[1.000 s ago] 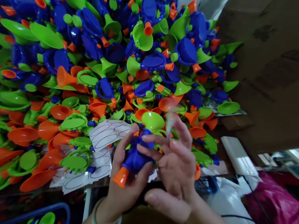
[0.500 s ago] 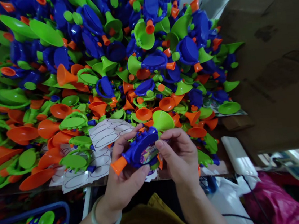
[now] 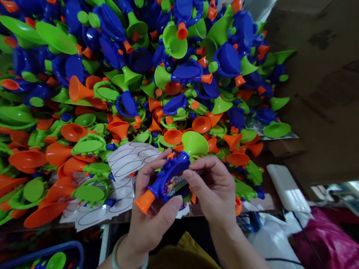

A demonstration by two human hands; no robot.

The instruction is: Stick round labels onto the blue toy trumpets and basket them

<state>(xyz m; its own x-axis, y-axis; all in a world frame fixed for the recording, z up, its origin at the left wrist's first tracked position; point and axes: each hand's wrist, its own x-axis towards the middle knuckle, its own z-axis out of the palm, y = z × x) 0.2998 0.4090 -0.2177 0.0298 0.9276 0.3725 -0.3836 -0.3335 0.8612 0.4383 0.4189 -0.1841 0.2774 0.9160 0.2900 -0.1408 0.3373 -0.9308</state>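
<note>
Head view: fingers [image 3: 197,185] hold a glossy, oval-bodied plastic trumpet [image 3: 178,164] and sticker [image 3: 174,185].

A toy trumpet [image 3: 178,164] lies across the fingers of the left hand [image 3: 152,220], mouthpiece toward the left thumb, bell beyond the fingertips. On its side sits a sticker [image 3: 175,184], its right end at the fingertips of the right hand [image 3: 217,191]. Ahead of the fingers and to either side, other toy trumpets [image 3: 188,71] lie heaped. Sheets [image 3: 122,200] lie left of the left fingers, in front of the heap. Farther left and nearer the body, a basket [image 3: 82,255] holds more trumpets. Right of the right fingers stands a cardboard box [image 3: 331,89]; nearer the body are plastic bags [image 3: 330,242].
</note>
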